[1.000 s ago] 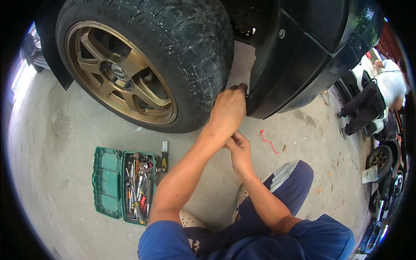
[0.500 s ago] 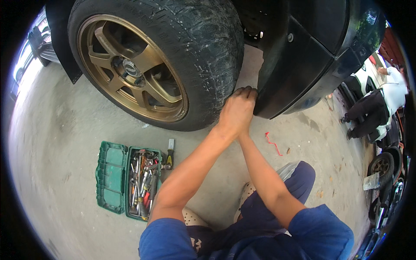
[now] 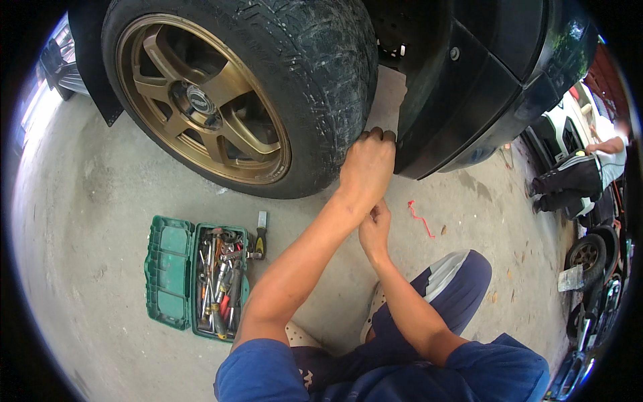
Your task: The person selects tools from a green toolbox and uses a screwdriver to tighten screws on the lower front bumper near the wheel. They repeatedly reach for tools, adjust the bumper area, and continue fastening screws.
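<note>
My left hand [image 3: 367,164] is in the gap between the tire [image 3: 315,87] and the lower edge of the black bumper [image 3: 462,100]. Its fingers are curled closed, with knuckles up and close beside the bumper's edge; whatever they grip is hidden. Just below that wrist is my right hand [image 3: 376,231], its fingers pinched together and partly covered by the left forearm. I cannot make out what is in them. The tire is mounted on a bronze spoked wheel [image 3: 224,87].
On the floor at the left lies an open green toolbox [image 3: 167,275] full of hand tools, with a yellow-and-black handled scraper [image 3: 260,234] beside it. A red strip [image 3: 420,218] lies right of my hands. A person [image 3: 583,167] stands at the far right near a loose wheel [image 3: 586,258].
My right hand has come down and toward me, out from behind the left hand. My left hand stays by the bumper's edge, slightly higher. The person at the right has shifted posture.
</note>
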Demonstrator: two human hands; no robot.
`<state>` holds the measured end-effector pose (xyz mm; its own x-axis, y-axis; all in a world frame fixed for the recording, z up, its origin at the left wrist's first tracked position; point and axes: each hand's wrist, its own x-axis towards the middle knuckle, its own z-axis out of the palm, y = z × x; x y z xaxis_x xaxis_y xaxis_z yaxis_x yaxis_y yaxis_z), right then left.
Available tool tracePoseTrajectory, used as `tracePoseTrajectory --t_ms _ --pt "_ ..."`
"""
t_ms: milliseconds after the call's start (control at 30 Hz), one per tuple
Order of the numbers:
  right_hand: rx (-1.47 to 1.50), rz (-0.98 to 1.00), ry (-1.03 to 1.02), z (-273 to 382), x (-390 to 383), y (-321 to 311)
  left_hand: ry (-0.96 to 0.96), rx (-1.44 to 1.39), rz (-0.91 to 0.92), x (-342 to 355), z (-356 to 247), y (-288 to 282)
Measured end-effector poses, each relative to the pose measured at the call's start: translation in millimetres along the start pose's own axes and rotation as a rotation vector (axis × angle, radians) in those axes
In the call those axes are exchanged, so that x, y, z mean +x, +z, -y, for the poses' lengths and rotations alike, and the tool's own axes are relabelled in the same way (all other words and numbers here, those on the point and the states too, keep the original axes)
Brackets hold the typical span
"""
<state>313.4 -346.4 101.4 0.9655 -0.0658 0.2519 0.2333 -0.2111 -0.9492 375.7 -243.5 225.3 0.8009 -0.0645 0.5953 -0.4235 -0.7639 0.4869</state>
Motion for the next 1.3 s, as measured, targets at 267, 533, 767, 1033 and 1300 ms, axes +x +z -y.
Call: tracePoseTrajectory --t_ms 267,533,767,1033,1300 --pt "0.122 -0.019 -0.028 34 -18 3 -0.019 -0.052 -0.019 3 -3 -3" --pt "0.132 -0.040 -0.177 33 -23 -14 -0.057 -0.166 0.053 15 0 -7" --pt "-0.232 -0.045 -0.162 -33 69 2 0.004 -0.202 -0.022 4 2 -1" --pt "-0.399 -0.051 -0.306 -27 89 18 0.066 -0.123 -0.067 0 5 5" --pt "-0.339 0.055 -0.109 2 20 6 0.007 -0.064 -0.073 2 -1 2"
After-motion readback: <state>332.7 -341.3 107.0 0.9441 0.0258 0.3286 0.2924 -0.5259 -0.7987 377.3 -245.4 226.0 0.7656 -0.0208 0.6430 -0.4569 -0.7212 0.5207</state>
